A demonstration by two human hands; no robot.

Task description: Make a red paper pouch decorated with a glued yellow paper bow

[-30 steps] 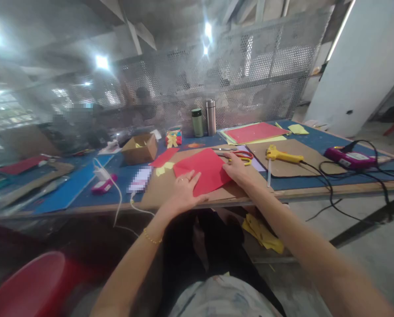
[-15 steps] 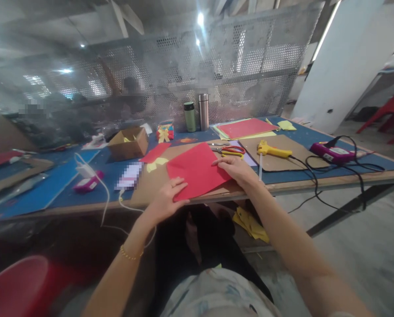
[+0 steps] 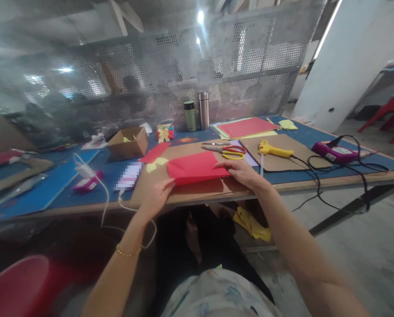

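Observation:
A sheet of red paper (image 3: 197, 167) is held just above a brown cardboard sheet (image 3: 203, 191), its near part bent over. My left hand (image 3: 158, 197) pinches the paper's near left corner between thumb and fingers. At the right edge my right hand (image 3: 241, 171) grips the same paper, thumb and fingers closed on it. Just beyond the right hand lie red-handled scissors (image 3: 231, 149) and yellow-handled scissors (image 3: 235, 156). A smaller red paper piece (image 3: 155, 152) and a pale yellow cutout (image 3: 157, 164) rest left of the sheet.
On the right are a yellow glue gun (image 3: 276, 150), a purple device (image 3: 333, 152) and black cords. A cardboard box (image 3: 128, 144), a phone (image 3: 129, 176) and a white cable are left. Two bottles (image 3: 203, 111) stand behind, near stacked coloured paper (image 3: 249, 127).
The paper's near edge has lifted and bent away from me, uncovering cardboard and more of the scissors. My left hand has shifted slightly left and turned; the right hand stays at the right edge.

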